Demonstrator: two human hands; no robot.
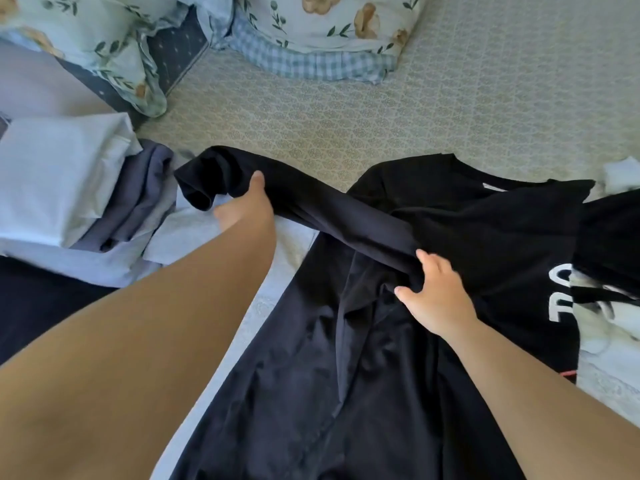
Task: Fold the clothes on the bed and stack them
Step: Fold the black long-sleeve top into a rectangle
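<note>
Bed (398, 109), patterned cover, floral pillows (311, 22) at the far edge. Item: black shirt (467, 230), spread on the near right of the bed, collar away from the person, hem toward them, long axis running near to far; white lettering at its right side. Sleeve (311, 206) drawn out leftward, crossways to that axis. Left hand (242, 206) grips the sleeve end, fingers curled round the cloth; right hand (436, 299) pinches the sleeve's shoulder end, fingers clamped on a bunched fold. Pile of folded clothes (69, 188), pale blue and grey, at left. Step, as judged: folding the sleeve in. Keep it taut, lay it flat across the chest, smooth the bunching first
</note>
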